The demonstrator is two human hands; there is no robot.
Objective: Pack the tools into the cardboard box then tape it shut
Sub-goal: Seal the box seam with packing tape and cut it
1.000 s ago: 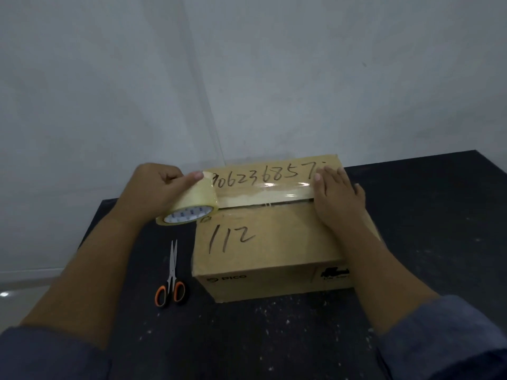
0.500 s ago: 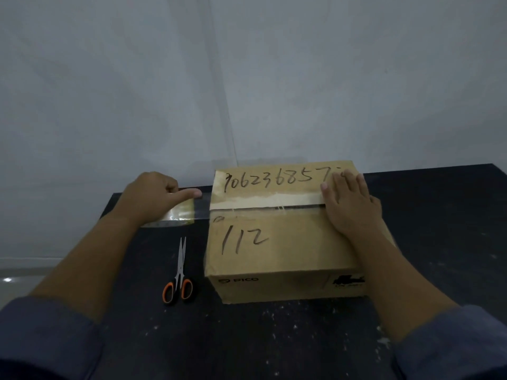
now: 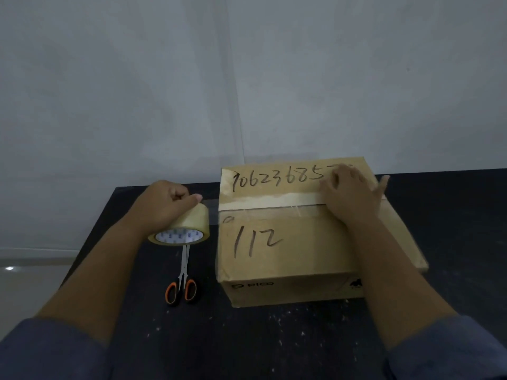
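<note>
- My left hand [image 3: 164,207] is gripping the tape roll [image 3: 184,229] just left of the box [image 3: 288,259], thumb on top.
- My right hand [image 3: 354,198] is lying flat, fingers spread, pinning tape on the seam.
- I'm judging: keep tape taut, then reach for the scissors [image 3: 182,281].

A bare workroom or packing corner: plain white walls [image 3: 137,91] and a scuffed, dust-flecked black table [image 3: 274,338].

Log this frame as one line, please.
stage: taping seam | left hand: holds tape roll beside box | right hand: flat on seam | scissors: on table, unused
</note>
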